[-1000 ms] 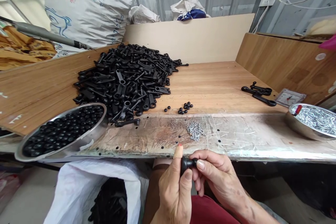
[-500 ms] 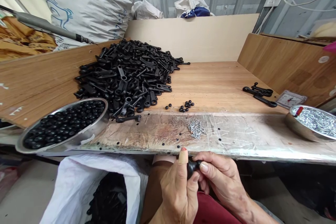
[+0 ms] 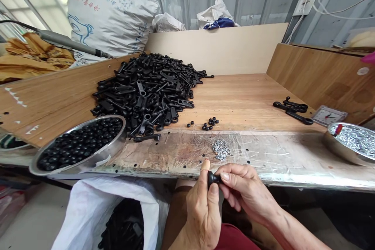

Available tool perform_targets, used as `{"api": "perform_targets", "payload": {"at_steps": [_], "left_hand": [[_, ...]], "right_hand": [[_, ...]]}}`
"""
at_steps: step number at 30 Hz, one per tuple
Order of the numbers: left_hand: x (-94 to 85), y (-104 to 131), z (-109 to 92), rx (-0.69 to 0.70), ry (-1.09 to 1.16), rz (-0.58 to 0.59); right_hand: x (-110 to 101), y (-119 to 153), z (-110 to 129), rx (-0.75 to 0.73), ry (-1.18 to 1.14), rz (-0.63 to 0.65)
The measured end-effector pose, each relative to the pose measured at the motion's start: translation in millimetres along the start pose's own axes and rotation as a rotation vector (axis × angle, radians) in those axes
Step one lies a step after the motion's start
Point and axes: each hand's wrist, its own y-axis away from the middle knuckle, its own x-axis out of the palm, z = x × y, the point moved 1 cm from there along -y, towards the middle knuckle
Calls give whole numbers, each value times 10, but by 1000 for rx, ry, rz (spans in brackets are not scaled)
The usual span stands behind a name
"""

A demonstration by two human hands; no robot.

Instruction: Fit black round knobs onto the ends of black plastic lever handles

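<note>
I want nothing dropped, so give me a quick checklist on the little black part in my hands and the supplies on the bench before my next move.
1. Black part pinched by left hand and right hand: ok.
2. Part seated fully: cannot tell, fingers hide it.
3. Loose pins lying near the bench's front edge: ok.
4. Bowl of black beads filled: ok.
5. Pile of black levers on the bench: ok.

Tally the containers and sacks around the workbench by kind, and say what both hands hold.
Metal bowls: 2, bowl of black balls and bowl of silver pins
Printed woven sacks: 1, big sack
White plastic bags: 1, bag of black parts
Total: 4
Left hand and right hand together pinch one small black part.
</note>
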Motion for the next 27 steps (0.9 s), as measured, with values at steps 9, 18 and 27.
{"api": "perform_targets", "payload": {"at_steps": [9,18,27], "left_hand": [[107,-30,-40,-333,339,37],[109,-12,-63,-279,339,80],[58,-2,-83,-95,181,17]], "right_hand": [[-55,0,-58,-10,-319,77],[-60,19,-76,-2,-373,37],[-17,90,-144,-14,-401,-35]]}}
